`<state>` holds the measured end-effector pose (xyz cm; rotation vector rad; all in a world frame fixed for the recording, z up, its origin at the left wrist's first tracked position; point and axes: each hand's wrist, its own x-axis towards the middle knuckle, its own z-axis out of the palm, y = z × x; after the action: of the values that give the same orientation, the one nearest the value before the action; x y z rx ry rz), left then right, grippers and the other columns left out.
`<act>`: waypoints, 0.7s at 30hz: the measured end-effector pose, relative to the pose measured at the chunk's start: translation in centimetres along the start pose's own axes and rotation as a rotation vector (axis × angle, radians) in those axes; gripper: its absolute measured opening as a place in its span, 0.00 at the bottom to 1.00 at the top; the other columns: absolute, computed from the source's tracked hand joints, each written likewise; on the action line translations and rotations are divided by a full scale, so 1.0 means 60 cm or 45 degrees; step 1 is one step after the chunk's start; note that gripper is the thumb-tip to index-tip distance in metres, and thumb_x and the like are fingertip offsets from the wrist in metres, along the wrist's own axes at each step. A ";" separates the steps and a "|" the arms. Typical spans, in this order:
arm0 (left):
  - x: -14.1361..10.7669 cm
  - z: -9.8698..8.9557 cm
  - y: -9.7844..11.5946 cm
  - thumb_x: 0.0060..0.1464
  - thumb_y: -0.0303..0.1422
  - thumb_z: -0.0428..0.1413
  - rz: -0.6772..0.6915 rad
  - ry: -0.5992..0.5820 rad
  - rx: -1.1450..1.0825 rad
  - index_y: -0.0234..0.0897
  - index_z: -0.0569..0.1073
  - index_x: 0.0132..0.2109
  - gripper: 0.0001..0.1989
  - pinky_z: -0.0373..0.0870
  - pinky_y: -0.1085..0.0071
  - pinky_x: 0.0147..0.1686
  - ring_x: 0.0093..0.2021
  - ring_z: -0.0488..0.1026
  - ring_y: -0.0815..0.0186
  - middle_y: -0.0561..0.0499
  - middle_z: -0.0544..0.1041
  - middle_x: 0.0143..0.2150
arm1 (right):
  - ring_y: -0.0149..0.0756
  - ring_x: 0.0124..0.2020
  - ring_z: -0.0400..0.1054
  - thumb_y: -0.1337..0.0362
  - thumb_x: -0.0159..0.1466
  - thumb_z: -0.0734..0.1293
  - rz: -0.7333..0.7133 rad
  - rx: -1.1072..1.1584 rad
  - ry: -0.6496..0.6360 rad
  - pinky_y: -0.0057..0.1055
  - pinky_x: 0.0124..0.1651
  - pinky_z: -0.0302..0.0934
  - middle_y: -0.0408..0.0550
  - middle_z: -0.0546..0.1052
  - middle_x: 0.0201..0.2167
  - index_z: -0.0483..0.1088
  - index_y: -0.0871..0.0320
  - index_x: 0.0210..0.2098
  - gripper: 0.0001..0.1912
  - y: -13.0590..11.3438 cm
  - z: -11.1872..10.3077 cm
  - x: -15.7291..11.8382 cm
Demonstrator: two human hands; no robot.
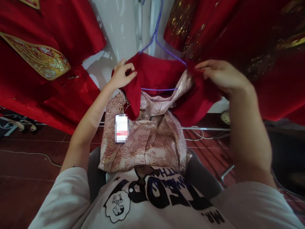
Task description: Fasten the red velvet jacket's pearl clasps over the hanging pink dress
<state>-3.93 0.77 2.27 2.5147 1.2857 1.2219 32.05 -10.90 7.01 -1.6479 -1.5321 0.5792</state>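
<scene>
A red and pink brocade garment (154,68) hangs on a purple hanger (156,30), its patterned pink lower part (143,146) draped over my lap. Its left edge is pinched in my left hand (123,74), fingers curled round the red cloth. Out to the right, my right hand (218,73) grips the red cloth between thumb and fingers and holds it away from the hanger. A phone (122,128) with a lit, blurred screen lies on the pink brocade below my left hand.
Red garments with gold embroidery (51,63) hang at the left, and more red garments (269,63) at the right. Cables (200,133) run over the dark red tiled floor (30,171). Shoes (26,126) show at the far left. A dark seat (288,159) stands at the right.
</scene>
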 end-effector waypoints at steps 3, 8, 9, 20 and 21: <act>-0.003 -0.003 0.000 0.61 0.43 0.63 0.010 -0.028 -0.011 0.44 0.76 0.36 0.10 0.68 0.49 0.58 0.52 0.73 0.49 0.44 0.74 0.40 | 0.28 0.29 0.65 0.82 0.59 0.72 -0.091 -0.107 0.043 0.31 0.37 0.59 0.42 0.74 0.33 0.69 0.59 0.49 0.21 -0.009 0.040 -0.003; -0.003 -0.001 0.005 0.61 0.43 0.62 -0.022 -0.040 -0.033 0.42 0.75 0.35 0.12 0.67 0.49 0.61 0.52 0.72 0.50 0.44 0.73 0.41 | 0.38 0.39 0.72 0.76 0.63 0.73 -0.301 -0.332 0.428 0.36 0.47 0.60 0.52 0.78 0.41 0.62 0.54 0.45 0.19 0.003 0.058 -0.004; -0.004 0.003 0.007 0.61 0.44 0.62 -0.021 -0.026 -0.039 0.42 0.75 0.35 0.12 0.66 0.48 0.61 0.52 0.72 0.50 0.44 0.73 0.41 | 0.39 0.39 0.72 0.72 0.67 0.70 -0.311 -0.346 0.448 0.37 0.49 0.60 0.53 0.78 0.40 0.60 0.52 0.40 0.14 0.008 0.057 0.000; -0.018 0.028 0.006 0.65 0.52 0.59 -0.034 0.058 0.021 0.44 0.74 0.40 0.17 0.62 0.41 0.61 0.59 0.68 0.41 0.40 0.73 0.48 | 0.45 0.45 0.72 0.38 0.75 0.57 -0.611 -0.058 0.113 0.42 0.52 0.69 0.48 0.72 0.34 0.68 0.49 0.38 0.24 -0.043 0.196 0.011; -0.020 0.025 0.009 0.65 0.53 0.58 -0.023 0.066 0.027 0.44 0.74 0.40 0.18 0.62 0.41 0.61 0.60 0.68 0.41 0.40 0.73 0.48 | 0.45 0.45 0.72 0.36 0.74 0.57 -0.637 -0.028 0.071 0.43 0.52 0.70 0.47 0.72 0.34 0.69 0.49 0.40 0.25 -0.045 0.206 0.005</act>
<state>-2.96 0.00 0.69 2.4956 1.3369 1.2848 20.82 -7.75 2.06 -1.2137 -1.8247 0.2433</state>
